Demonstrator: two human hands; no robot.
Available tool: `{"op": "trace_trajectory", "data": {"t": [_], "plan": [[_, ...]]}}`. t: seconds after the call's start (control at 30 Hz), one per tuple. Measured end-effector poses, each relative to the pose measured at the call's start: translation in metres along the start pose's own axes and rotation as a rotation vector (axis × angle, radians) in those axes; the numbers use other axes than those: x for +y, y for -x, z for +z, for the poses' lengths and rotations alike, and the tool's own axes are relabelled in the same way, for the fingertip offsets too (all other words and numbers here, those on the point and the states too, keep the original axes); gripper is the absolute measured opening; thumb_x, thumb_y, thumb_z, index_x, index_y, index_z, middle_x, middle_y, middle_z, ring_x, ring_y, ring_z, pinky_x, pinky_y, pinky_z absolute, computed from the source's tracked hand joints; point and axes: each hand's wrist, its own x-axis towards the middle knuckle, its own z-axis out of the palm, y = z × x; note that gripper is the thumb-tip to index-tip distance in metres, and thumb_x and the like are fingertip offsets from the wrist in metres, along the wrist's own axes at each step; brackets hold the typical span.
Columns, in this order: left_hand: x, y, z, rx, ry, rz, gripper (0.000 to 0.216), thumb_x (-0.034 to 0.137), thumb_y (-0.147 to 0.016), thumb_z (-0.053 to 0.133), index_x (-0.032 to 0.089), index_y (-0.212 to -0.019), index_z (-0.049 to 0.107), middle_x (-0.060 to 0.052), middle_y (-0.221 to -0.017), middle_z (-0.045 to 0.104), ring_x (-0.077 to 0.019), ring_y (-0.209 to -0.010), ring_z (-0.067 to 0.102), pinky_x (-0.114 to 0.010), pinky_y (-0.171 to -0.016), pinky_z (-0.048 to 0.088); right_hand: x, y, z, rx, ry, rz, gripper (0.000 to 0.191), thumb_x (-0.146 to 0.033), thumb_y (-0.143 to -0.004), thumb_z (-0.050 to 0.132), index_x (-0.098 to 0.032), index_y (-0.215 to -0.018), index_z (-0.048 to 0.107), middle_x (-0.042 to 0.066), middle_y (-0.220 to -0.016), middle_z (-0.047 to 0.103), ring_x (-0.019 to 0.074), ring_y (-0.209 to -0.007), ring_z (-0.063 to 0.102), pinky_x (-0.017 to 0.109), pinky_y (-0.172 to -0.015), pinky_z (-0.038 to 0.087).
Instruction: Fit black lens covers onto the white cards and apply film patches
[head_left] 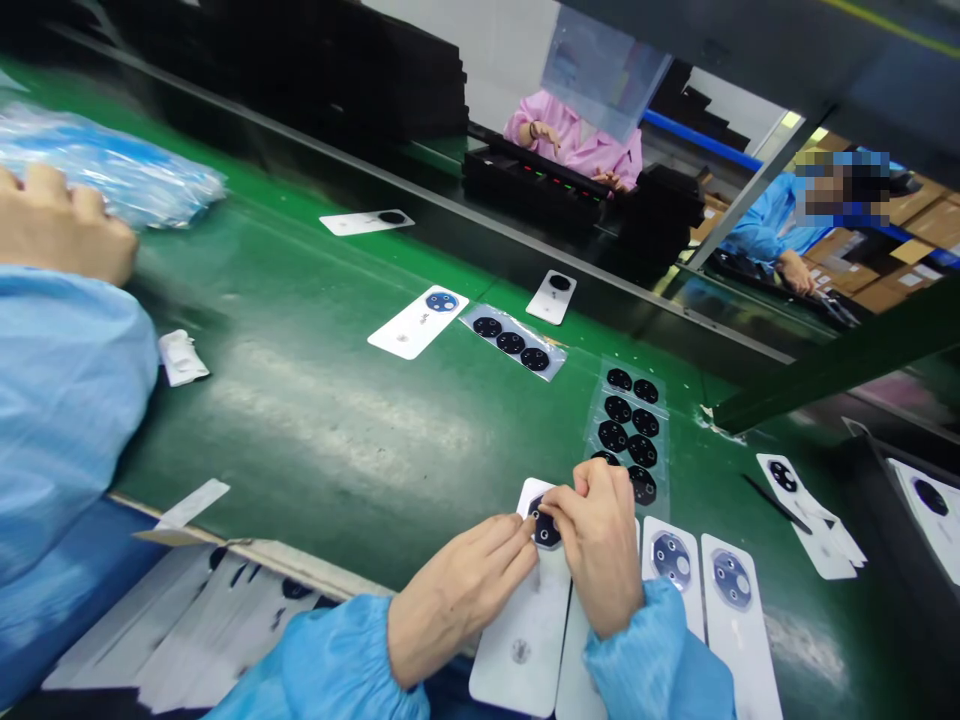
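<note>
A white phone back panel (517,640) lies at the table's front edge, with a black octagonal camera sticker (546,532) at its top end. My right hand (604,545) pinches the upper edge of this sticker between thumb and finger. From the left, the fingertips of my left hand (461,590) press together on the sticker's other edge, partly covering it. Under my right wrist another white panel (581,660) is mostly hidden. Two panels with blue-grey camera stickers, a nearer one (675,570) and a further one (739,620), lie to the right.
Clear sheets of black stickers (592,420) (510,343) lie beyond my hands. Further panels (418,322) (551,297) are scattered behind. At left, a co-worker's hand (64,225) is by a plastic-wrapped bundle (169,185). Tweezers (776,503) and a green post (832,365) are right.
</note>
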Motion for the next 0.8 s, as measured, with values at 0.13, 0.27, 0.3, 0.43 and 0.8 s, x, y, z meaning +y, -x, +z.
{"op": "trace_trajectory", "data": {"t": [0.13, 0.27, 0.3, 0.43, 0.8], "plan": [[0.000, 0.000, -0.002, 0.006, 0.014, -0.008, 0.031, 0.002, -0.091, 0.024, 0.011, -0.089, 0.054, -0.010, -0.087, 0.063, -0.0183, -0.084, 0.059, -0.032, -0.072, 0.051, 0.000, 0.001, 0.000, -0.021, -0.003, 0.007, 0.022, -0.006, -0.082, 0.053, -0.020, -0.066, 0.059, 0.002, -0.080, 0.044, 0.0176, -0.077, 0.038, 0.031, -0.065, 0.032], [0.000, 0.000, -0.003, 0.006, 0.025, -0.012, 0.030, 0.003, -0.092, 0.025, 0.010, -0.089, 0.055, -0.010, -0.086, 0.062, -0.0182, -0.083, 0.059, -0.032, -0.073, 0.052, -0.001, 0.002, 0.004, -0.006, -0.001, 0.030, 0.022, -0.006, -0.082, 0.053, -0.020, -0.066, 0.060, 0.002, -0.079, 0.045, 0.0176, -0.076, 0.039, 0.031, -0.065, 0.032], [0.000, 0.000, -0.003, 0.006, 0.026, -0.010, 0.030, 0.003, -0.091, 0.025, 0.010, -0.089, 0.055, -0.010, -0.086, 0.063, -0.0185, -0.083, 0.059, -0.032, -0.073, 0.052, 0.000, 0.001, 0.005, -0.010, -0.001, 0.030, 0.022, -0.006, -0.082, 0.053, -0.020, -0.066, 0.060, 0.002, -0.079, 0.045, 0.0176, -0.076, 0.039, 0.031, -0.065, 0.033], [-0.001, 0.001, -0.004, -0.014, 0.057, -0.003, 0.029, 0.002, -0.090, 0.027, 0.008, -0.092, 0.055, -0.012, -0.091, 0.063, -0.0190, -0.086, 0.059, -0.032, -0.077, 0.052, 0.012, -0.007, -0.007, -0.071, -0.150, 0.055, 0.021, -0.011, -0.080, 0.058, -0.022, -0.064, 0.064, 0.002, -0.078, 0.050, 0.0182, -0.079, 0.044, 0.032, -0.069, 0.036], [-0.004, 0.000, -0.007, 0.110, 0.128, -0.003, 0.029, 0.002, -0.087, 0.031, 0.008, -0.102, 0.055, -0.013, -0.100, 0.064, -0.0198, -0.090, 0.058, -0.031, -0.082, 0.052, 0.185, 0.021, -0.107, 0.063, 0.096, 0.379, 0.026, -0.031, -0.086, 0.045, -0.018, -0.076, 0.065, 0.006, -0.083, 0.067, 0.0206, -0.075, 0.061, 0.035, -0.072, 0.045]]}}
